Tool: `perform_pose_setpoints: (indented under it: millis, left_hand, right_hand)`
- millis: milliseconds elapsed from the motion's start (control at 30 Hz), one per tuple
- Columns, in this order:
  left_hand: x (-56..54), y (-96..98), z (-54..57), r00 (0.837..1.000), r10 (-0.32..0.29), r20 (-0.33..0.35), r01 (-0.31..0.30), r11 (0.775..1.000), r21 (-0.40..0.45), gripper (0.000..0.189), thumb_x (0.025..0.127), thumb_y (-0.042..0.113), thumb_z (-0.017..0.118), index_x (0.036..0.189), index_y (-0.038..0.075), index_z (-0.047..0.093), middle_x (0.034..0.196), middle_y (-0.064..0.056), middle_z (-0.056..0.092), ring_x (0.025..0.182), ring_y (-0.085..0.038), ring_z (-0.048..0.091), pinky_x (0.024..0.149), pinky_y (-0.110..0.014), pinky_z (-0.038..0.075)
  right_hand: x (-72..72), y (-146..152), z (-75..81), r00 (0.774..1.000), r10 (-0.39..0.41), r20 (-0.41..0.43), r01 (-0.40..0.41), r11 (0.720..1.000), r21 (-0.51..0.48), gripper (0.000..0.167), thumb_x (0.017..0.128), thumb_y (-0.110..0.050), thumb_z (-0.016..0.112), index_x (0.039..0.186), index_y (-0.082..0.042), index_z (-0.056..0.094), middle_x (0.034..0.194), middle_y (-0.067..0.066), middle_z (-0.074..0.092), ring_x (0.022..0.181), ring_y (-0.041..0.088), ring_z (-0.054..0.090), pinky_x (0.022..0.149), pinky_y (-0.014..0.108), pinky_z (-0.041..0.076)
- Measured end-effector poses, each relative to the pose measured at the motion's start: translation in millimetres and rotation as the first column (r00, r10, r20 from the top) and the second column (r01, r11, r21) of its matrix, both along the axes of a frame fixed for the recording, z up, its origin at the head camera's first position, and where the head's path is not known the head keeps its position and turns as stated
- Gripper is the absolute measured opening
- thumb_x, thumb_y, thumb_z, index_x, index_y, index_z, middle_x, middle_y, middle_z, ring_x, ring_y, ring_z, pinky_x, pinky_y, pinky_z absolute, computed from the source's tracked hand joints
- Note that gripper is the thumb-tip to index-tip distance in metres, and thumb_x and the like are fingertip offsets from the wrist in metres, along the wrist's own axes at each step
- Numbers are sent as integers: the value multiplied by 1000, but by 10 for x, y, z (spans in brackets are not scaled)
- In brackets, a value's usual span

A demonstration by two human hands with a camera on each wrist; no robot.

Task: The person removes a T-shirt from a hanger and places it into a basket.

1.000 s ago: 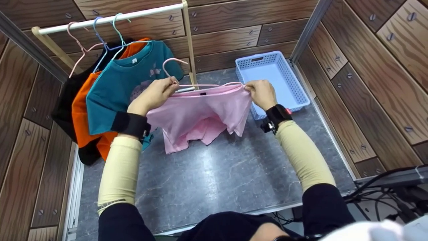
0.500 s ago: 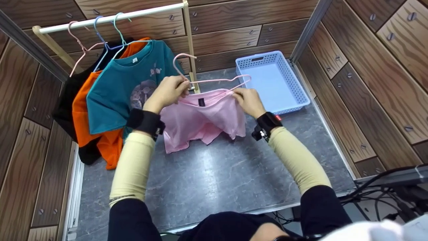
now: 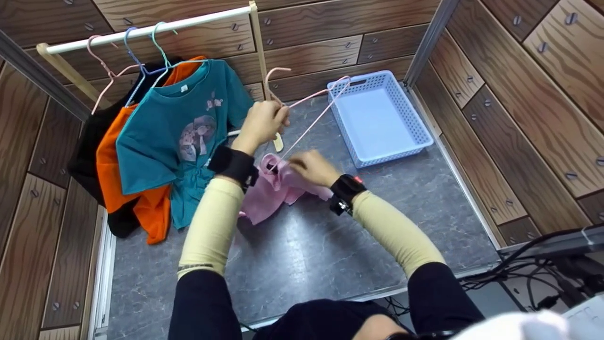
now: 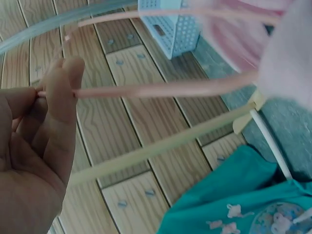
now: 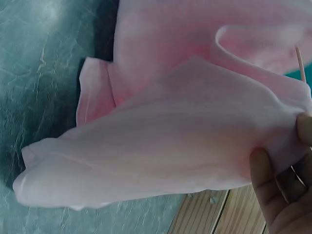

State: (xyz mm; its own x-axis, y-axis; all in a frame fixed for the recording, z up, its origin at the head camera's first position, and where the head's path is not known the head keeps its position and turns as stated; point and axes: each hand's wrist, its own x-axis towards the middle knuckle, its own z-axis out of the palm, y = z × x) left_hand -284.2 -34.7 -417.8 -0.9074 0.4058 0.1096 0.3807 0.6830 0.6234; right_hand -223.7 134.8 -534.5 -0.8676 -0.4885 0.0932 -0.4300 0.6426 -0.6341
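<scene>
Apparently the work is partway through: one end of the pink hanger [image 4: 165, 88] stands clear of the pink shirt [image 3: 278, 189], while the other runs down into its neck opening, so parting them fully seems left. The left hand [image 3: 262, 123] grips the hanger near its hook; the right hand [image 3: 315, 167] pinches the shirt near the neck, over the surface's [image 3: 358, 241] middle. A teal shirt [image 3: 155, 123] hangs foremost on the rack [image 3: 203, 19] at the back left corner; a blue basket [image 3: 387, 126] sits near the back right.
</scene>
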Motion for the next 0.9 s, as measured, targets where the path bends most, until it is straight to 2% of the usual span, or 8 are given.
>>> perform_pose_setpoints:
  millis: [233, 467, 533, 600, 700, 767, 833, 900]
  left_hand:
    - [-16, 94, -65, 995, 82, -50, -81, 997, 7, 33, 103, 27, 46, 91, 8, 70, 81, -2, 74, 60, -11, 70, 50, -23, 53]
    - [-41, 86, -128, 989, 138, -49, -138, 990, 22, 34, 103, 29, 46, 89, 8, 70, 79, 0, 73, 54, -12, 67, 52, -24, 52]
    - [-47, 90, -151, 989, 142, -32, -141, 990, 14, 35, 103, 30, 47, 87, 9, 69, 79, 0, 73, 53, -12, 66, 51, -24, 52]
    - [-55, 98, -176, 990, 140, -23, -140, 990, 8, 34, 103, 30, 47, 87, 9, 69, 79, -2, 73, 54, -12, 67, 52, -24, 52]
    - [-65, 124, -206, 992, 126, -31, -126, 992, -6, 34, 103, 29, 47, 88, 9, 69, 81, -5, 73, 58, -12, 68, 54, -25, 54]
    - [-71, 134, -219, 992, 117, -54, -118, 993, -18, 34, 103, 30, 47, 87, 9, 69, 82, -6, 74, 60, -12, 69, 59, -27, 55]
    - [-76, 129, -219, 991, 116, -65, -118, 992, -31, 35, 103, 31, 47, 85, 10, 69, 81, -5, 74, 61, -12, 70, 63, -29, 56]
    - [-81, 96, -209, 990, 122, -71, -126, 991, -43, 35, 103, 32, 48, 84, 11, 69, 81, -5, 74, 62, -14, 71, 68, -33, 57]
  right_hand:
    - [136, -196, -102, 982, 190, 18, -190, 982, -9, 31, 97, -19, 60, 125, -6, 64, 118, 9, 70, 100, 21, 68, 93, 34, 53]
    - [222, -293, -177, 935, 351, 52, -349, 936, -42, 21, 100, -17, 55, 116, -10, 66, 98, 10, 72, 70, 18, 71, 78, 27, 54]
    - [237, -319, -184, 922, 384, 44, -382, 923, -38, 22, 99, -16, 55, 117, -9, 66, 100, 8, 71, 75, 19, 70, 80, 27, 53]
    - [248, -346, -189, 908, 418, 32, -417, 908, -30, 23, 99, -14, 56, 118, -10, 67, 105, 7, 71, 86, 18, 70, 86, 27, 52]
    - [272, -382, -201, 876, 482, 18, -482, 876, -19, 26, 98, -12, 56, 122, -10, 67, 114, 4, 71, 105, 15, 66, 98, 27, 48]
    - [283, -379, -212, 861, 509, 22, -508, 861, -13, 29, 97, -8, 56, 124, -10, 67, 117, 4, 70, 110, 15, 65, 100, 27, 47]
    - [287, -347, -218, 860, 509, 30, -509, 861, 1, 30, 96, -5, 56, 124, -9, 67, 118, 4, 71, 111, 16, 65, 101, 27, 47]
    - [280, -284, -222, 884, 467, 39, -468, 883, 27, 30, 95, -5, 56, 122, -9, 68, 118, 4, 71, 111, 17, 65, 101, 29, 48]
